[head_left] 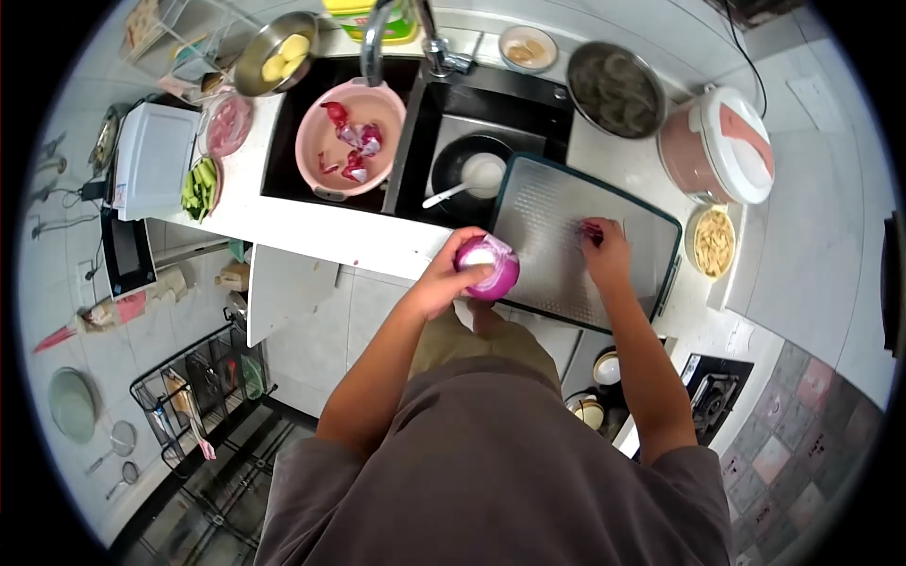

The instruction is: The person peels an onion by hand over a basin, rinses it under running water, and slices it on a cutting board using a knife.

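Note:
My left hand (442,285) is wrapped round a purple onion (502,274), partly peeled, with a pale patch on its top. It is held up by the near left corner of the cutting board (566,274), a grey textured board with a dark green rim. Over the middle of that board, my right hand (607,253) has its fingers closed on a small dark red piece of onion skin (592,230). To the left, a pink basin (304,141) in the sink holds several dark red onion peelings (355,172).
The black sink (406,141) holds a dark pan with a white bowl and spoon. Around it stand a metal bowl of peeled potatoes (286,58), a plate of cut green vegetables (200,189), a steel pot (615,90) and a rice cooker (714,146). A cabinet door (288,292) hangs open.

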A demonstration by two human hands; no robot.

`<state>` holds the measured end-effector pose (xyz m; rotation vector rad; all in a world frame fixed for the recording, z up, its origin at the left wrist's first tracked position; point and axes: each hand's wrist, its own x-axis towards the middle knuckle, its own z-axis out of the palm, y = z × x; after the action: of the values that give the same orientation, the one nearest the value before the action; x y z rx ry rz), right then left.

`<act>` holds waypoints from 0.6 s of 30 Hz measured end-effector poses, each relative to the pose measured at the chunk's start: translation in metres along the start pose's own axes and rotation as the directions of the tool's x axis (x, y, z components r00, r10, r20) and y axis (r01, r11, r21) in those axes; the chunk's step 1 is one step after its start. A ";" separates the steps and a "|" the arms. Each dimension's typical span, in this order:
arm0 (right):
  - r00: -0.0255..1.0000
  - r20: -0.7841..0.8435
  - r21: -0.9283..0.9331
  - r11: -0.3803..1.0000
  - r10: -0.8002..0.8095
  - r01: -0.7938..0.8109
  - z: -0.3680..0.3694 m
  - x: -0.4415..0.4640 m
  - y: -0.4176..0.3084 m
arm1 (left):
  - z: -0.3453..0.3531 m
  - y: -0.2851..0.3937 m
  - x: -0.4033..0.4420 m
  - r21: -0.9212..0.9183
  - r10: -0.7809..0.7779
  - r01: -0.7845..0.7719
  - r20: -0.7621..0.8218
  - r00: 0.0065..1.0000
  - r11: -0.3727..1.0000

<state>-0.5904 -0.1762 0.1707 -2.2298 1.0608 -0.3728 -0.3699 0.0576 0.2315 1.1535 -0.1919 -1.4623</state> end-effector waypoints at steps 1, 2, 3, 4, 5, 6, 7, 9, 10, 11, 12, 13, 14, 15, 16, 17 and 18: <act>0.992 0.061 0.164 0.979 0.115 -0.123 0.013 0.001 -0.017 | -0.008 0.006 -0.010 -0.044 -0.005 0.005 -0.011 1.000 0.999; 0.966 0.139 0.314 0.915 0.219 -0.253 0.028 0.003 -0.033 | -0.017 0.011 -0.019 -0.045 0.003 -0.004 -0.012 1.000 0.999; 0.935 0.300 0.428 0.850 0.187 -0.307 0.044 0.015 -0.054 | -0.026 0.016 -0.028 -0.140 0.062 -0.063 -0.012 0.998 0.988; 0.883 0.450 0.520 0.765 0.132 -0.380 0.062 0.031 -0.080 | -0.036 0.020 -0.035 -0.233 0.116 -0.117 -0.017 0.993 0.965; 0.899 0.438 0.640 0.702 0.000 -0.312 0.080 0.049 -0.114 | -0.047 0.026 -0.040 -0.277 0.175 -0.170 -0.005 0.985 0.946; 0.904 0.407 0.746 0.618 -0.131 -0.246 0.093 0.069 -0.150 | -0.053 0.036 -0.046 -0.279 0.204 -0.207 -0.042 0.978 0.938; 0.939 0.301 0.686 0.722 -0.166 -0.092 0.105 0.086 -0.179 | -0.059 0.046 -0.051 -0.271 0.209 -0.224 -0.084 0.974 0.936; 0.908 0.394 0.603 0.785 -0.140 -0.141 0.113 0.099 -0.214 | -0.070 0.065 -0.053 -0.208 0.247 -0.282 -0.179 0.952 0.937; 0.843 0.525 0.647 0.697 -0.113 -0.309 0.102 0.096 -0.235 | -0.079 0.072 -0.050 -0.210 0.253 -0.287 -0.177 0.951 0.935; 0.760 0.644 0.642 0.600 -0.084 -0.478 0.091 0.093 -0.256 | -0.087 0.078 -0.046 -0.042 0.303 -0.319 -0.220 0.927 0.947; 0.741 0.653 0.690 0.525 -0.157 -0.498 0.103 0.084 -0.252 | -0.094 0.082 -0.042 0.121 0.352 -0.331 -0.257 0.900 0.936; 0.800 0.552 0.681 0.680 -0.234 -0.271 0.098 0.077 -0.257 | -0.093 0.093 -0.042 0.181 0.379 -0.341 -0.262 0.887 0.923; 0.827 0.454 0.620 0.784 -0.332 -0.025 0.093 0.071 -0.263 | -0.095 0.096 -0.041 0.170 0.375 -0.341 -0.260 0.890 0.925; 0.865 0.434 0.602 0.795 -0.250 -0.073 0.089 0.066 -0.271 | -0.099 0.100 -0.038 0.248 0.402 -0.348 -0.219 0.889 0.904; 0.869 0.432 0.595 0.800 -0.242 -0.073 0.088 0.064 -0.276 | -0.102 0.105 -0.035 0.327 0.427 -0.357 -0.173 0.888 0.875; 0.899 0.393 0.601 0.794 -0.193 -0.092 0.086 0.063 -0.278 | -0.104 0.107 -0.032 0.405 0.455 -0.363 -0.154 0.877 0.839; 0.926 0.352 0.607 0.786 -0.137 -0.114 0.085 0.062 -0.279 | -0.103 0.111 -0.030 0.414 0.449 -0.362 -0.133 0.884 0.835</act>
<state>-0.3434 -0.0559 0.2865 -1.6151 0.5923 -0.2317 -0.2275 0.1006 0.2733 1.4752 -0.5489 -0.9226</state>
